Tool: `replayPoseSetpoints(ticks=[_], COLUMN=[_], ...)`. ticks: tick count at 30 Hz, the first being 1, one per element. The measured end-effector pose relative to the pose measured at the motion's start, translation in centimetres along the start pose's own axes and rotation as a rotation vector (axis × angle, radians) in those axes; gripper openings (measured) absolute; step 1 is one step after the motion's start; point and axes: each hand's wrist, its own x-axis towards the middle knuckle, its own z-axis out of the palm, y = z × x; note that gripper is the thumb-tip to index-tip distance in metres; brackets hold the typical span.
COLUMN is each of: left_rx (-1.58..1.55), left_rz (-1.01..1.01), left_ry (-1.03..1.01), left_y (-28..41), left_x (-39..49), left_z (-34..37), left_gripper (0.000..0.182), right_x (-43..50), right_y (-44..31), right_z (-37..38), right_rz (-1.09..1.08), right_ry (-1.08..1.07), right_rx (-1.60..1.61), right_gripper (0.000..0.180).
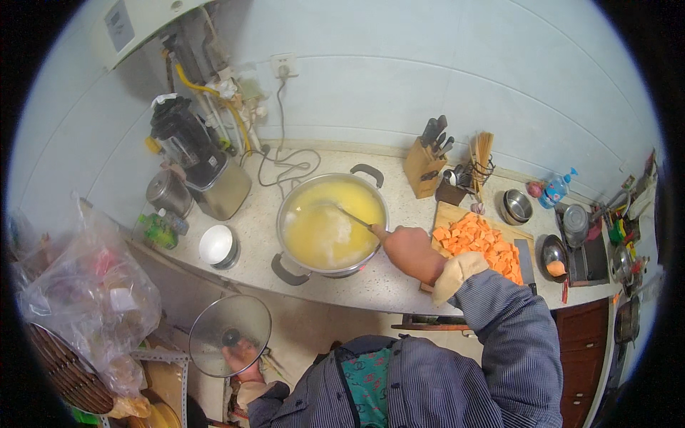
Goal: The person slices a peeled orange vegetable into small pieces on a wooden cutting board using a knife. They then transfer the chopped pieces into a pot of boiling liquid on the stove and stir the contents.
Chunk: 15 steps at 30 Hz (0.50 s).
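Note:
A large two-handled metal pot (286,199) of yellow liquid with pale foam stands on the counter. My right hand (412,251) is closed around the handle of a ladle or spoon (352,216), whose far end is hidden in the liquid. Low at the left, beside the counter, my left hand (243,359) holds a round glass lid (214,321) by its dark knob. Right of the pot, a heap of orange cubes, perhaps sweet potato (476,241), lies on a wooden cutting board (449,214). A cleaver (524,262) lies at the board's right side, partly behind my sleeve.
A white bowl (217,244) stands left of the pot, near the counter's edge. A blender (184,139) and cables are behind it. A knife block (424,168), a utensil holder (454,188), metal bowls (517,206) and a sink (588,265) are at the right.

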Motion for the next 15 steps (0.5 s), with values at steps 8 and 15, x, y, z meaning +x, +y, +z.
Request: replayPoseSetpoints(ticks=[8,15], left_rx=[0.016,0.023], left_rz=[0.031,0.01], left_ry=[0.039,0.006], left_y=[0.3,-0.1], left_x=[0.5,0.5], left_z=[-2.0,-1.7], left_gripper=[0.029,0.033], right_x=[-2.7,-3.6], right_y=[2.1,3.3], right_z=[-3.9,-6.0], right_rz=[0.094,0.126], right_ry=[-0.189,-0.357], right_rx=[0.128,0.378], right_gripper=[0.035,0.033])
